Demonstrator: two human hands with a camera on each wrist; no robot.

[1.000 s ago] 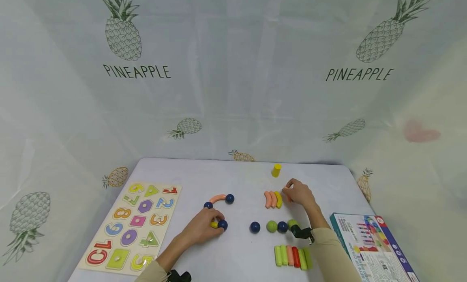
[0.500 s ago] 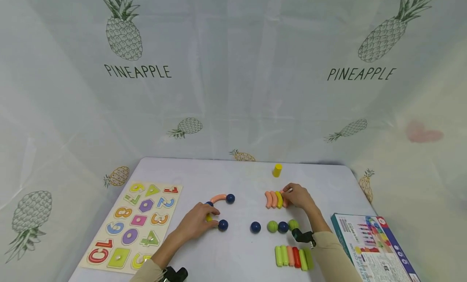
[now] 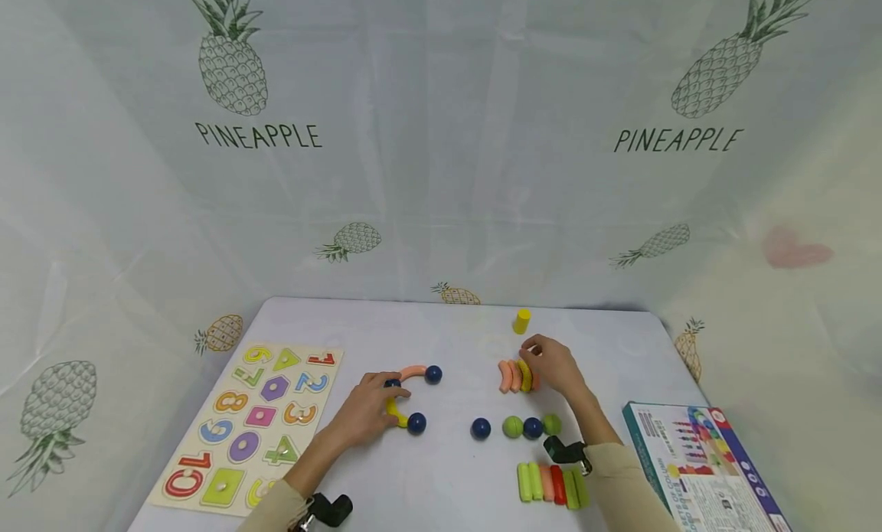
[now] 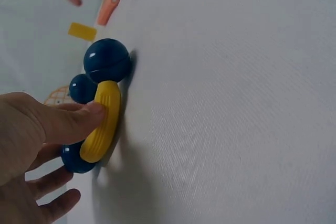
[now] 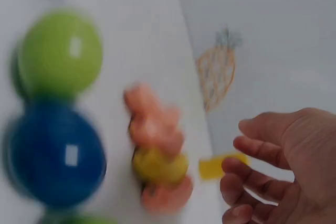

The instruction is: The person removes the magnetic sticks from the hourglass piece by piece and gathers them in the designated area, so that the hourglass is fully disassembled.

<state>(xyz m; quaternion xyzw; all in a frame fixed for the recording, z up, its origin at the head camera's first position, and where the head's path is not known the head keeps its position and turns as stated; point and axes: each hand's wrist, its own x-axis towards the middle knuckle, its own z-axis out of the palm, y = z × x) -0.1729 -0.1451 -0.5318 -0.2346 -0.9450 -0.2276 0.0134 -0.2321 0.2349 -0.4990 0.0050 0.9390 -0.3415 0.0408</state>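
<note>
My left hand (image 3: 364, 411) pinches a yellow curved stick (image 4: 106, 121), thumb on its near side. One end of the stick meets a blue ball (image 3: 416, 423); the other is by a second blue ball (image 3: 392, 383), partly behind my fingers. From there a pink curved stick (image 3: 413, 371) reaches a third blue ball (image 3: 432, 374). My right hand (image 3: 560, 367) hovers over a row of curved sticks, its fingers loosely bent around nothing. The row has pink sticks (image 3: 510, 376) and a yellow one (image 3: 525, 376), plus a pink one (image 3: 535, 381) partly hidden by the hand.
Blue and green balls (image 3: 513, 426) line up mid-table, with a row of straight sticks (image 3: 553, 486) nearer me. A yellow cylinder (image 3: 522, 321) stands at the back. A number puzzle board (image 3: 248, 432) lies left, a printed box (image 3: 710, 463) right.
The left hand has shifted up and left, turning the yellow stick toward the upper blue ball. The right hand has set a pink curved stick beside the yellow one, let go and moved left.
</note>
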